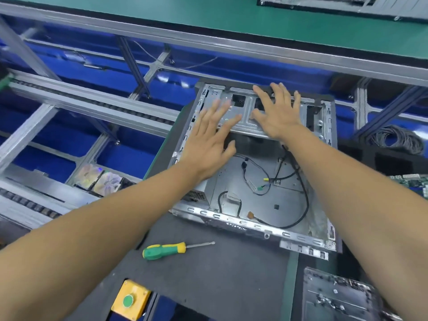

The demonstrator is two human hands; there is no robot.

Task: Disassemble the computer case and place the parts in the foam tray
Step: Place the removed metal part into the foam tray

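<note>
- The computer case is laid open on a dark mat, wires exposed inside.
- The left hand is held flat, fingers spread and blurred, over the case's far left part; contact cannot be told.
- The right hand is spread on the metal drive bracket at the far end, nothing grasped.
- A green-and-yellow screwdriver is seen nearer on the mat.
- No writing can be read.

Two hands reach over one open computer case: the left hand and the right hand. One green-and-yellow screwdriver lies on the worktop, near one yellow button box. One cable coil and one circuit board sit at the right.
</note>
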